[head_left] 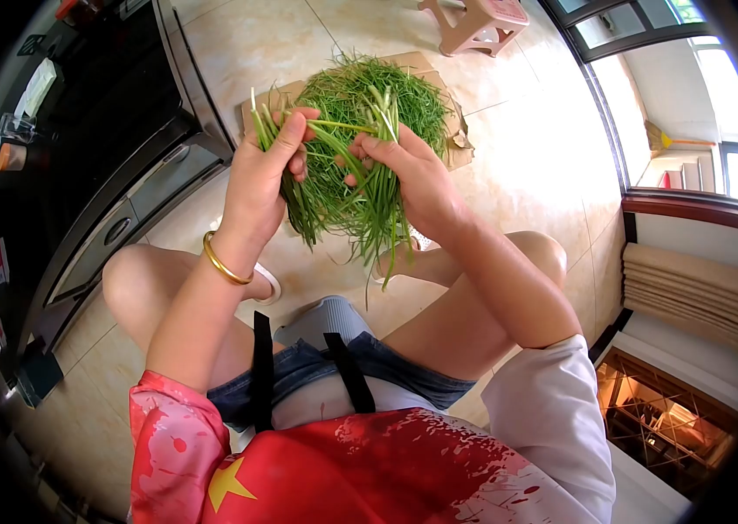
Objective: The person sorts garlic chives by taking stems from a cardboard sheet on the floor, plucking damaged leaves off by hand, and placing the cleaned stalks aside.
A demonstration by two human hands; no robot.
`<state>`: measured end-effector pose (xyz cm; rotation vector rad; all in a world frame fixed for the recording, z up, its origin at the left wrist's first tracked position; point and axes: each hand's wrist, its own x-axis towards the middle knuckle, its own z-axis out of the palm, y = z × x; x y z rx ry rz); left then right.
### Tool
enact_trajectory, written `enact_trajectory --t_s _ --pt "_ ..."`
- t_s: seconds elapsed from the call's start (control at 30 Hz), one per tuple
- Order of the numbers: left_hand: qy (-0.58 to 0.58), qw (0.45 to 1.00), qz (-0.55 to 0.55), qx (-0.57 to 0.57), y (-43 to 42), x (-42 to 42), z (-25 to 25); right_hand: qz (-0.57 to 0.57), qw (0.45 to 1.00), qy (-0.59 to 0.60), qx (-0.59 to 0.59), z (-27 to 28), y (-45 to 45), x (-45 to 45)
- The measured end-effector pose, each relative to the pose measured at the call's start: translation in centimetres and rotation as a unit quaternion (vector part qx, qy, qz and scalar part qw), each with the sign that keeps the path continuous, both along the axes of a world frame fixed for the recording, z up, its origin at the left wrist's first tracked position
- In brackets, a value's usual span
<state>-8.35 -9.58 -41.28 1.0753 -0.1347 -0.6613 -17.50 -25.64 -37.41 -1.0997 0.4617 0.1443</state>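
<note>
My left hand (273, 170) is closed on a bunch of long green stalks, their pale ends upward and their leaves hanging below. My right hand (408, 175) grips another bunch of green stalks (377, 205), with white ends standing above its fingers and leaf tips trailing down. A single stalk (338, 125) stretches between the two hands. Behind and beneath them, a big loose heap of thin green leaves (356, 83) lies on flattened cardboard (459, 157) on the floor.
A pink plastic stool (478, 24) stands beyond the heap. A black-topped cabinet (98, 113) runs along the left, with small items on it. My knees are on both sides, above the tiled floor (535, 131). Windows and a broom (661, 138) are at right.
</note>
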Motion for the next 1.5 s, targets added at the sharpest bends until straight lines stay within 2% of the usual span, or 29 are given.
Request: enact_trajectory --t_s 0.07,0.13,0.2,0.3,0.4,0.47,0.53,0.6,0.67,0.73,0.8,0.83,0.93,1.03,1.13,1.17,1.23,1.27,1.33,1.43,1.47,1.5 --pt "0.003 1.000 0.014 -0.004 0.3 0.5 -0.2 -0.023 0.999 -0.003 -0.046 -0.6 -0.3 0.1" --pt "-0.069 0.995 0.064 -0.011 0.6 1.3 -0.2 -0.044 0.998 0.008 -0.041 0.1 -0.7 0.3" --pt "-0.080 0.994 0.079 -0.002 1.0 1.9 0.4 -0.065 0.997 0.019 -0.036 0.1 -1.5 0.4" --pt "-0.128 0.982 0.137 0.035 1.6 2.7 1.0 -0.196 0.978 -0.026 -0.068 -1.1 -4.0 0.6" --pt "-0.173 0.977 0.077 0.097 2.2 2.9 1.1 -0.276 0.951 -0.066 -0.120 -0.8 -6.3 0.8" --pt "-0.162 0.979 0.058 0.108 1.6 1.8 1.4 -0.164 0.960 -0.065 -0.218 -0.2 -6.3 0.6" --pt "-0.166 0.975 -0.008 0.147 1.0 0.9 0.9 -0.026 0.953 0.002 -0.302 0.9 -4.0 0.4" --pt "-0.143 0.979 -0.048 0.134 0.5 0.1 0.5 0.078 0.937 0.010 -0.341 1.7 -1.9 0.2" --pt "-0.133 0.975 -0.073 0.162 -0.1 -0.9 0.7 0.074 0.933 -0.016 -0.351 0.1 -0.6 -0.1" --pt "-0.118 0.983 -0.071 0.120 -0.4 -1.4 0.7 0.069 0.935 0.010 -0.349 -0.2 -0.3 -0.1" --pt "-0.203 0.951 -0.033 0.230 -0.1 -1.4 0.1 0.063 0.927 0.011 -0.370 -0.7 -0.1 0.0" --pt "-0.223 0.934 -0.059 0.274 0.1 -1.5 0.5 0.074 0.915 0.001 -0.396 -0.8 0.0 -0.1" --pt "-0.202 0.940 -0.093 0.257 0.4 -1.4 -0.5 0.099 0.902 -0.003 -0.421 -1.0 -0.4 -0.4" --pt "-0.199 0.934 -0.152 0.255 0.5 -1.3 -1.0 0.077 0.921 0.011 -0.381 -1.8 -1.3 -0.4" --pt "-0.190 0.934 -0.190 0.234 0.6 -1.4 -1.5 0.066 0.913 0.046 -0.401 -0.1 -2.7 0.2" --pt "-0.147 0.942 -0.200 0.228 0.7 -1.4 -1.0 0.048 0.906 0.089 -0.412 1.7 -3.4 0.3" --pt "-0.095 0.952 -0.210 0.202 0.7 -1.2 -0.8 -0.052 0.897 0.126 -0.420 -0.1 -6.5 1.2" --pt "-0.095 0.952 -0.210 0.203 0.7 -1.0 -0.7 -0.096 0.882 0.044 -0.459 -1.5 -8.3 1.3" --pt "-0.029 0.970 -0.195 0.140 0.8 -0.8 -0.4 -0.116 0.818 0.020 -0.563 -0.7 -9.8 1.4" --pt "-0.011 0.979 -0.174 0.110 0.8 -0.8 -0.1 -0.090 0.833 0.081 -0.539 -0.6 -9.7 1.4" --pt "-0.001 0.981 -0.168 0.093 0.9 -0.6 0.0 -0.088 0.834 0.080 -0.539 -0.7 -9.2 1.3" --pt "0.001 0.982 -0.165 0.094 1.0 -0.5 -0.1 -0.039 0.853 0.046 -0.519 -0.8 -8.1 1.1"
